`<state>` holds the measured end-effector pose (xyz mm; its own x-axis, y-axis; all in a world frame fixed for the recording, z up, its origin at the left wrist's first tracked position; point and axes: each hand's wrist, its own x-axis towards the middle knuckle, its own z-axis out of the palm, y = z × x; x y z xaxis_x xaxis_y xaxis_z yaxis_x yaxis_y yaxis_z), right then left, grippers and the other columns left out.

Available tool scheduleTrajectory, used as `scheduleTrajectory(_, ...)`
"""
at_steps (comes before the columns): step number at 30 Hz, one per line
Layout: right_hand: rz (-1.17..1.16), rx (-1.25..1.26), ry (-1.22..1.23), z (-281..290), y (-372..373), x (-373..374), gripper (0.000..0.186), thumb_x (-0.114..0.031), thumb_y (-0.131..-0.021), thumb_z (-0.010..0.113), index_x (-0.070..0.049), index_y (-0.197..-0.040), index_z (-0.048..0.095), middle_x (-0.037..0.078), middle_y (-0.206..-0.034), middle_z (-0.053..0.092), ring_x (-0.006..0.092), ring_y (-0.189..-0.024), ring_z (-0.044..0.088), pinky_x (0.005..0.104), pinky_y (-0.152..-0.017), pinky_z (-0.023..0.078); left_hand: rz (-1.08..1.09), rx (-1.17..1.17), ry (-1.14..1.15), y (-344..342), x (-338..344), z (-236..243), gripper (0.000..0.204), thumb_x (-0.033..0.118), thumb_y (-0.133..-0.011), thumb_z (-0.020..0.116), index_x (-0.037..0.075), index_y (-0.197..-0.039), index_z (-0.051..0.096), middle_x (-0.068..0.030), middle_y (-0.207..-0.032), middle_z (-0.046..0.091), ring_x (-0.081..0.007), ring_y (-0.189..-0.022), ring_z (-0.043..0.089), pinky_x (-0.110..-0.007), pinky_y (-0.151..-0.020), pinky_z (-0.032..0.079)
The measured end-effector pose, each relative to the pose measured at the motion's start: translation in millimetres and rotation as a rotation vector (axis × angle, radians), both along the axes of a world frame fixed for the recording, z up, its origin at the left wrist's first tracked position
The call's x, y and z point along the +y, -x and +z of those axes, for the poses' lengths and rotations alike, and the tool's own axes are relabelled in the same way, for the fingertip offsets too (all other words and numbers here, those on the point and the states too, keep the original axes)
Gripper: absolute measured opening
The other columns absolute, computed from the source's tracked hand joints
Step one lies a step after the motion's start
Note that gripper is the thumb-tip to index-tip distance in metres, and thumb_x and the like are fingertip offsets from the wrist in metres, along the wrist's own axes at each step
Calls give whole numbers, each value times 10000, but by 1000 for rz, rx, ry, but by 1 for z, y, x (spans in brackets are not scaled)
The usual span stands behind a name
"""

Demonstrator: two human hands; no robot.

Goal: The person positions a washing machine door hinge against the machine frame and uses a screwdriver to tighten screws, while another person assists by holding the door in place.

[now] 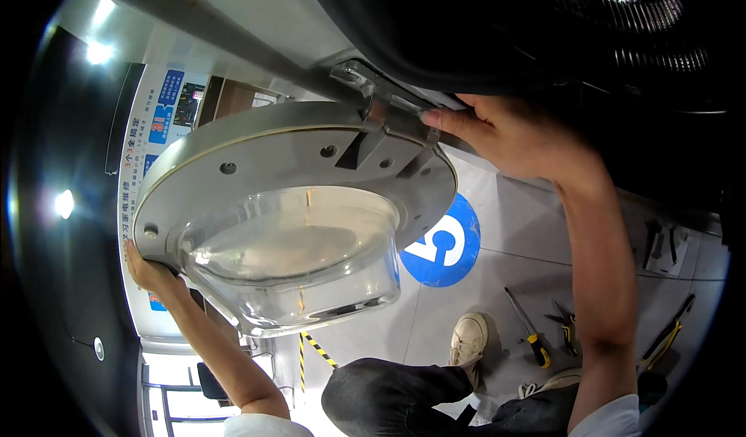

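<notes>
A round washing machine door (pixel 268 157) hangs swung out from the machine, its inner side facing me. It has a grey ring with screw holes and a clear glass bowl (pixel 311 243) bulging from it. My left hand (pixel 151 274) is closed around the door's left rim, the fingertips partly hidden behind it. A metal hinge (pixel 378 112) joins the door to the machine's front. My right hand (pixel 524 138) is at the hinge, its thumb pressed on the hinge's right end. Its other fingers are mostly hidden. Above them is the dark rubber gasket (pixel 435 41) around the drum opening.
On the tiled floor at the right lie a screwdriver (pixel 533 336) with a yellow-black handle, pliers (pixel 569 330) and another yellow-black hand tool (pixel 668 336). A blue round floor sticker (pixel 466 239) shows behind the door. My shoe (pixel 468 340) rests below it.
</notes>
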<state>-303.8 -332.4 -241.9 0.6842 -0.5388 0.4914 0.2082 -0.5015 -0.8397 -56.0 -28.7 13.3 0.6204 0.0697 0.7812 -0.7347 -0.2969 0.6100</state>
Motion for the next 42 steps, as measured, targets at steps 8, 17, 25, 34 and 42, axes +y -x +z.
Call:
scheduleTrajectory(8,-33,57,-12,3,4,6,287,-275,-937,613,-7,-1038,602,113,-728,588,194,-644,538,350,-639,444,-45,45,-4,-4,-5,-4,496,278,-968,509,-62,-1329,499,-180,-1322,523,-291,-1152,559,-380,-960,488)
scheduleTrajectory(17,-45,-42,-68,-12,-13,6,437,-242,-932,649,-20,-1296,551,29,-987,648,95,-835,537,262,-768,452,-74,25,-36,-32,1,-2,499,278,-964,507,-47,-1342,507,-182,-1356,514,-282,-1184,537,-356,-1002,431)
scheduleTrajectory(25,29,70,-263,7,-4,7,530,-200,-935,642,16,-1382,458,80,-1258,604,130,-1083,548,265,-975,423,-135,20,-14,-46,14,-4,511,307,-971,507,-39,-1347,509,-168,-1393,495,-261,-1243,494,-329,-1050,362)
scheduleTrajectory(34,6,-70,-193,2,-7,3,589,-288,-909,658,29,-1368,470,101,-1224,604,149,-1058,537,292,-956,419,632,-956,-746,-5,100,-41,314,134,-994,447,37,-1258,586,-94,-1226,624,-200,-1113,593,-263,-938,454)
scheduleTrajectory(42,54,71,-291,8,0,3,539,-201,-898,666,21,-1353,481,82,-1271,578,143,-1154,503,283,-1030,356,-855,-463,-790,178,-11,-156,247,103,-708,776,43,-921,664,-28,-690,532,-189,-585,508,-291,-534,412)
